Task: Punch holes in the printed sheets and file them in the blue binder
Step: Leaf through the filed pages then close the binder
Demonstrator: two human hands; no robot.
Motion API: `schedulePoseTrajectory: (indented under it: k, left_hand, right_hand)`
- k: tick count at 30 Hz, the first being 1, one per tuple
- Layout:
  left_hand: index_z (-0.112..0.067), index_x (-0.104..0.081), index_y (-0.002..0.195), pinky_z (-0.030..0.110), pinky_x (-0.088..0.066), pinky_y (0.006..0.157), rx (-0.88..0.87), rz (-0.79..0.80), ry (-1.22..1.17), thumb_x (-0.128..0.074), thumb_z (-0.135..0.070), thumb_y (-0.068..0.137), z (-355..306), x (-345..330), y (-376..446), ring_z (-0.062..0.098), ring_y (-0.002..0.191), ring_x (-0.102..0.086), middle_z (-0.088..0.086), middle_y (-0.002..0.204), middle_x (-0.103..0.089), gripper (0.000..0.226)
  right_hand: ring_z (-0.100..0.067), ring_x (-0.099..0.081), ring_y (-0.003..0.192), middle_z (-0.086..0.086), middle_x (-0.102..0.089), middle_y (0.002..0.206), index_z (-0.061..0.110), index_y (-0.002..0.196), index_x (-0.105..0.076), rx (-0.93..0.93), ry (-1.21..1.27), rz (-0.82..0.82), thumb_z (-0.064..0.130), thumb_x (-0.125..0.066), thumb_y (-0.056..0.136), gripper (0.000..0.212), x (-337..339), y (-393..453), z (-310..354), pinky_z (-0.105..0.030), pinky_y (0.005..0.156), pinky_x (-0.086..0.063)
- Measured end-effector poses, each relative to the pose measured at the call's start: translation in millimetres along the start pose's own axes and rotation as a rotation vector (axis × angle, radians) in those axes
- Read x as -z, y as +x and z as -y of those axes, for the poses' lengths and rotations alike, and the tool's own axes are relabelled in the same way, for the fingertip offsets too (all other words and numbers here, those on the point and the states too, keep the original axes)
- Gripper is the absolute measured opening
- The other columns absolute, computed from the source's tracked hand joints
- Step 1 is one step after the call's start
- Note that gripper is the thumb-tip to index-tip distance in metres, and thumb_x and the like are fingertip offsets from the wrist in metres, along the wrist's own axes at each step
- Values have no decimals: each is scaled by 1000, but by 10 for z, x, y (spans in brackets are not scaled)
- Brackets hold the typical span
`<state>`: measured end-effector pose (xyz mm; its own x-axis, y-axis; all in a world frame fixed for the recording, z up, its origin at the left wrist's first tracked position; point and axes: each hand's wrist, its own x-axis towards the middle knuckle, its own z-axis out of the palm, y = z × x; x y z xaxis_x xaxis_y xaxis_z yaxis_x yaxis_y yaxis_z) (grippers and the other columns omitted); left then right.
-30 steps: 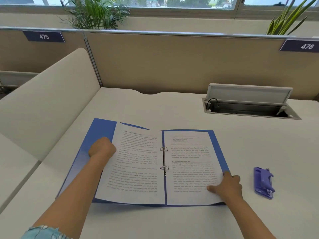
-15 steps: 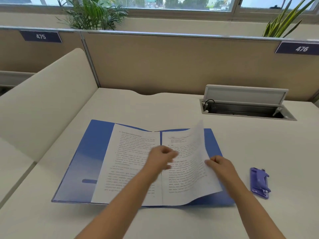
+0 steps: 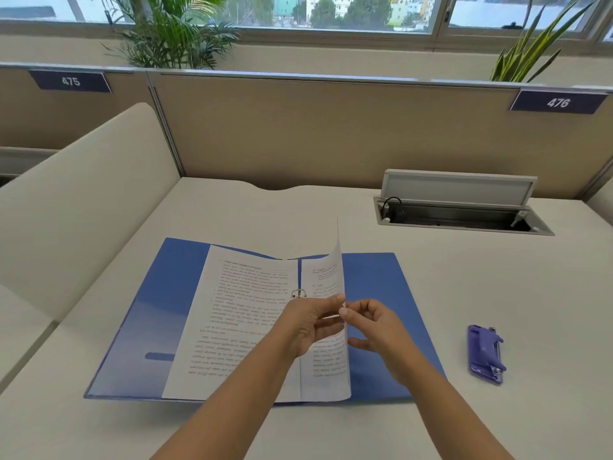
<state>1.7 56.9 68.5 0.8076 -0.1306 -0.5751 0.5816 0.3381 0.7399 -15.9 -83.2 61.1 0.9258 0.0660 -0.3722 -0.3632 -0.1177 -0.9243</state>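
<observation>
The blue binder (image 3: 374,287) lies open flat on the desk. A printed sheet (image 3: 245,313) rests on its left half, held by the metal rings (image 3: 298,292). A second printed sheet (image 3: 331,360) stands nearly upright over the spine, mid-turn. My left hand (image 3: 308,323) pinches this sheet's free edge at mid-height. My right hand (image 3: 374,323) is just right of it, thumb and forefinger at the same edge. The purple hole punch (image 3: 486,353) lies on the desk to the binder's right.
An open cable hatch (image 3: 461,210) with its lid raised is set in the desk at the back right. Beige partitions (image 3: 298,127) close off the back and left. Bare desk (image 3: 514,283) lies between binder, punch and hatch.
The right-hand sheet has been lifted from flat to nearly upright. My left hand moved from the binder's left side to the sheet's edge. My right hand rose from the lower corner.
</observation>
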Motion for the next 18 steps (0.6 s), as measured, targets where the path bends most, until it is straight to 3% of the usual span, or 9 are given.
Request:
schedulePoseTrajectory:
  k: [5,13,18]
  left_hand:
    - [2,-59,120,26,-58,57,-5,1,-3,-72,-9,77,10,14,15,22,75,-72,16,95,-72,46]
    - [2,-63,112,28,-58,55,16,54,-24,-66,-2,81,4,35,-4,21,67,-73,13,83,-74,32]
    - [4,-59,109,36,-61,63,-16,-28,44,-59,4,84,35,32,37,26,73,-72,20,95,-71,25]
  right_hand:
    - [-14,-68,99,-5,-69,106,12,104,-59,-13,31,17,29,-70,80,31,11,7,4,-31,77,-58]
    - [-19,-68,99,-5,-70,102,12,106,-59,-18,65,27,24,-65,85,25,28,2,14,-30,73,-58]
    - [-18,-66,96,-7,-67,103,12,102,-59,-44,35,2,17,-57,91,12,31,20,10,-21,60,-54]
